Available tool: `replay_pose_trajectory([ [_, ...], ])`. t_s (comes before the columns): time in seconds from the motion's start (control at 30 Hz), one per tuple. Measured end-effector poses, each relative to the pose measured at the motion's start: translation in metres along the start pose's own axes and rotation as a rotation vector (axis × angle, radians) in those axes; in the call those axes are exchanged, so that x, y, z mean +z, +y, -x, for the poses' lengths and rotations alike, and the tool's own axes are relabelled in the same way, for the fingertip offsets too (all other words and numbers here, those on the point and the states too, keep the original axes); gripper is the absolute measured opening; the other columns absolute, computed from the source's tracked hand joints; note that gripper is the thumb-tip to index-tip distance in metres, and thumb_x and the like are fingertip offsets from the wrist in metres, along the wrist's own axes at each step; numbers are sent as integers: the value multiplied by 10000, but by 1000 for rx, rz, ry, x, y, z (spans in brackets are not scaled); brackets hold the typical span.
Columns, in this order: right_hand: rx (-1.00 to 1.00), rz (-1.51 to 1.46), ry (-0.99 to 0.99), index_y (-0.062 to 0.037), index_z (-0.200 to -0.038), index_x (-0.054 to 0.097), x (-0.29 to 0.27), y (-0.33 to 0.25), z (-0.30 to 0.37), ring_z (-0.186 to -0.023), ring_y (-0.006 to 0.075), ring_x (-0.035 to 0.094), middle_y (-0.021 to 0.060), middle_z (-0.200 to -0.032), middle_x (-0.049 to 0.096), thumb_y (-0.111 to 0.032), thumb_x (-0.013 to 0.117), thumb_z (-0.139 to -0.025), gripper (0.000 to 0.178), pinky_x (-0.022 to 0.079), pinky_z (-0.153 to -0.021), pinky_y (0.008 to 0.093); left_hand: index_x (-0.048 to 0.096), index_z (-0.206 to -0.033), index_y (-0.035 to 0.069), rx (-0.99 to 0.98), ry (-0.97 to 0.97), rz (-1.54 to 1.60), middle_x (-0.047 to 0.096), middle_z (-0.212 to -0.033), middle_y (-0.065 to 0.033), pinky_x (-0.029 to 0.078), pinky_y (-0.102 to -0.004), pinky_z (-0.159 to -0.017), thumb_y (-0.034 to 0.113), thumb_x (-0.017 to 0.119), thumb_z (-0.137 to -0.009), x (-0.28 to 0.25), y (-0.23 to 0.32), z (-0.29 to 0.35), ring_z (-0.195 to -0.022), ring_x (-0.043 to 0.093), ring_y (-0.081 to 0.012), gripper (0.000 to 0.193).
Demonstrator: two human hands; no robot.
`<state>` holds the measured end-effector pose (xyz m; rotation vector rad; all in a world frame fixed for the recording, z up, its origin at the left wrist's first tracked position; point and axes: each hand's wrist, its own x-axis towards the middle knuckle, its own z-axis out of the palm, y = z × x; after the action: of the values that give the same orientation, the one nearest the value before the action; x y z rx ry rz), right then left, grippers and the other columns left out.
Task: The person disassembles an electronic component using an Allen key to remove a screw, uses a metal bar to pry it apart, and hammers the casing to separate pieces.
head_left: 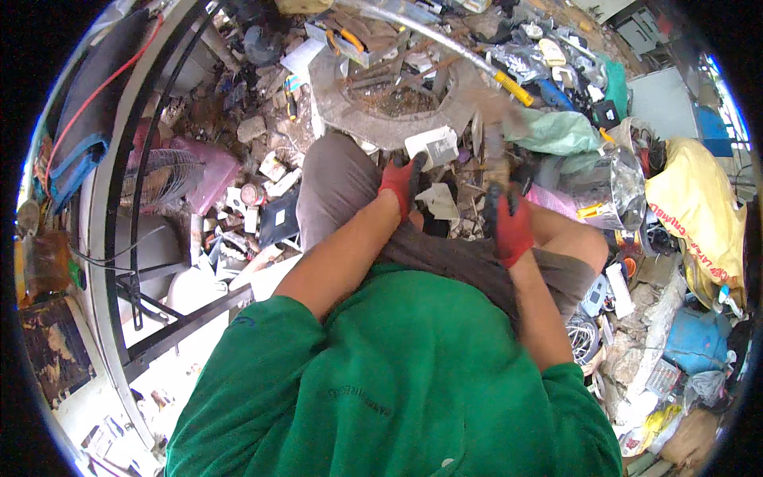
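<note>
My left hand [403, 181], in a red and black glove, grips the near edge of a small white and grey casing [433, 148]. The casing rests against the near rim of a grey angular metal frame [334, 103]. To the right, my right hand [509, 226], gloved alike, is closed round the handle of a hammer [496, 159]. Its handle points away from me, and its brownish head is smeared by motion, to the right of the casing. Between my knees lies a pale broken piece [439, 201] among scraps.
A yellow-gripped metal bar [513, 87] lies beyond the frame. On the left are a screwdriver [292, 102], a fan guard [163, 176] and a black metal rack [115, 199]. Rightward stand a clear plastic bucket [624, 187], a yellow sack [695, 211] and a blue bundle [695, 340].
</note>
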<state>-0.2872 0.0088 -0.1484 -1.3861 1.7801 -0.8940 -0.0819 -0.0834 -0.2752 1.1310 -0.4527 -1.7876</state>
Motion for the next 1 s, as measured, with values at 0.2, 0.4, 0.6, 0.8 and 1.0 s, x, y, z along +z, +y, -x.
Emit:
replay_pose_trajectory([
  [0.2,174,391,70,-19,-1364,503,12,72,2,-1181,424,566,269,-1245,608,-467,597,-886,662,416,-1033,448,598,-1219,62,-26,36,129,678,-1090,-81,550,-395,-728,228,754,-859,14,-12,-10,-898,666,-247,426],
  [0.4,8,148,145,34,-1294,540,-4,39,-10,-1118,344,615,236,-1181,651,-351,567,-946,519,452,-971,407,619,-1159,118,-107,12,73,650,-1087,-54,576,-363,-654,260,777,-844,25,10,1,-908,643,-213,380],
  [0.6,4,296,62,27,-1289,542,-17,6,-38,-1122,351,615,232,-1181,648,-393,636,-885,590,466,-950,406,594,-1220,36,204,89,-353,680,-1042,-80,566,-374,-754,205,736,-874,20,25,33,-911,662,-230,411],
  [0.8,188,610,-87,-38,-1393,448,-17,8,-80,-1245,351,541,196,-1327,577,-466,628,-856,710,412,-1048,418,602,-1003,9,968,-5,-1084,628,-1079,-170,494,-429,-929,77,723,-782,33,94,105,-1056,609,-370,261],
  [1.0,208,735,-247,-122,-1531,230,10,31,-85,-1355,305,441,145,-1486,429,-465,574,-892,803,376,-1101,435,614,-960,40,1562,-336,-1282,633,-1063,-148,482,-550,-942,-28,682,-532,34,146,140,-1060,618,-410,439],
])
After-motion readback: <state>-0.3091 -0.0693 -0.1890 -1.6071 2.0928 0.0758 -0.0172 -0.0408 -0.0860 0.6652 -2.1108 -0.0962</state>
